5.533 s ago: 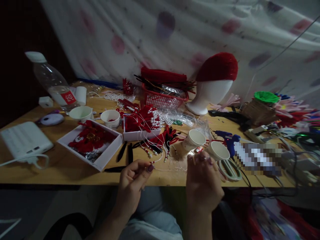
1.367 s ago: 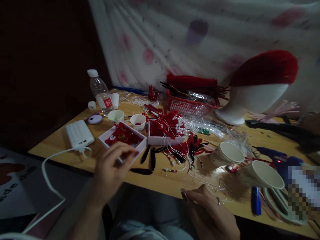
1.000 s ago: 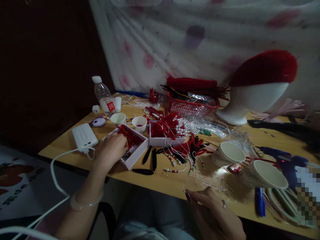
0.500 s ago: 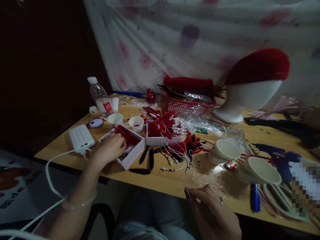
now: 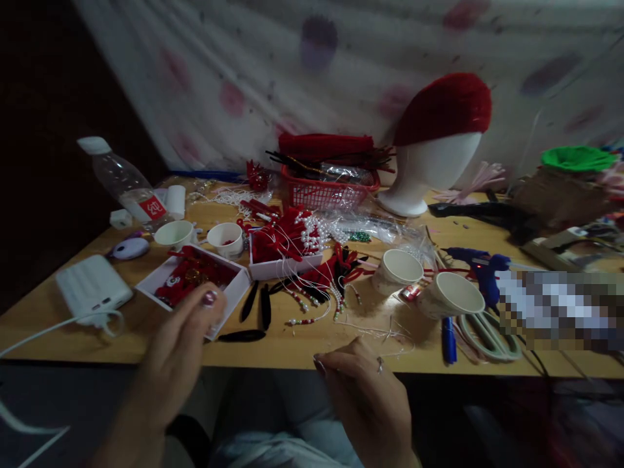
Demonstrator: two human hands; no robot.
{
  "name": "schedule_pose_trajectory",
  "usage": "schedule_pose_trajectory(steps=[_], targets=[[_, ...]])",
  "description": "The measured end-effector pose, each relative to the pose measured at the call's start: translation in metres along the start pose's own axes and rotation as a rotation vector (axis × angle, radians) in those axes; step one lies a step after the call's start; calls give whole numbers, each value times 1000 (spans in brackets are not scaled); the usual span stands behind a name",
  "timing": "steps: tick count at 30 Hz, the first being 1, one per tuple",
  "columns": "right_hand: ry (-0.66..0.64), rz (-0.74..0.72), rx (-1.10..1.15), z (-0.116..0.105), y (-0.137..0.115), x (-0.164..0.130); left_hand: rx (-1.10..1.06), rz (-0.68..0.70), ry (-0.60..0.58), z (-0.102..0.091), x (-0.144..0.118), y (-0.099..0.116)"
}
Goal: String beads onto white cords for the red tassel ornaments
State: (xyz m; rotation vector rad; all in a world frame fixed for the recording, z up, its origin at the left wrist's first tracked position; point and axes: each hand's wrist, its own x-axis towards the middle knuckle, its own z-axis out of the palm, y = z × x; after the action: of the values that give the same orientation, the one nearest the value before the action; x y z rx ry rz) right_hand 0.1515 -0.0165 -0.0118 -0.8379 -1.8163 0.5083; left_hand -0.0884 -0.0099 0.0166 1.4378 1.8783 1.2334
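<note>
My left hand (image 5: 182, 344) is raised just in front of the left white box (image 5: 233, 299), its fingers curled together. Whatever is in its fingertips is too blurred to make out. Inside that box lie red pieces with gold and silver ornaments (image 5: 195, 273). Over the table's front edge, my right hand (image 5: 366, 396) has thumb and fingers pressed in a pinch; anything held there is too small to name. A second white box (image 5: 287, 269) carries red fuzzy pieces (image 5: 280, 237) with white pearl strings. Beaded strings (image 5: 337, 300) and black fuzzy strips (image 5: 264, 307) lie between the hands.
Two paper cups (image 5: 453, 296) and a blue glue gun (image 5: 480, 266) stand right, near scissors (image 5: 492, 338) and a blue marker (image 5: 449, 341). Behind are a red basket (image 5: 326, 192) and a white foam head (image 5: 433, 169). A bottle (image 5: 131, 188) and white power bank (image 5: 92, 289) are left.
My left hand has come out of the left white box toward me. My right hand keeps its pinch. The view has swung right, showing more of the table's right side.
</note>
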Motion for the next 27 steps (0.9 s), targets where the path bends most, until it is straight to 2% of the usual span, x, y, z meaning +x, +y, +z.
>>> schedule_pose_trajectory(steps=[1,4,6,8,13,18,23,27], targets=[[10,10,13,0,-2,1,-252,-50,-102,14,-8,3],[62,42,64,1,-9,2,-868,-352,-246,54,-29,12],[89,62,98,3,-13,2,-1106,-565,-288,73,-38,17],[107,87,113,5,-16,1,-1244,-661,-300,84,-44,19],[75,190,96,10,-15,2,-1335,-767,-295,92,-48,16],[77,219,106,11,-12,5,-1356,-826,-284,95,-51,12],[79,260,126,13,-12,7,-1420,-884,-344,93,-50,17],[62,331,145,13,-11,8,-1354,-938,-359,88,-45,24]])
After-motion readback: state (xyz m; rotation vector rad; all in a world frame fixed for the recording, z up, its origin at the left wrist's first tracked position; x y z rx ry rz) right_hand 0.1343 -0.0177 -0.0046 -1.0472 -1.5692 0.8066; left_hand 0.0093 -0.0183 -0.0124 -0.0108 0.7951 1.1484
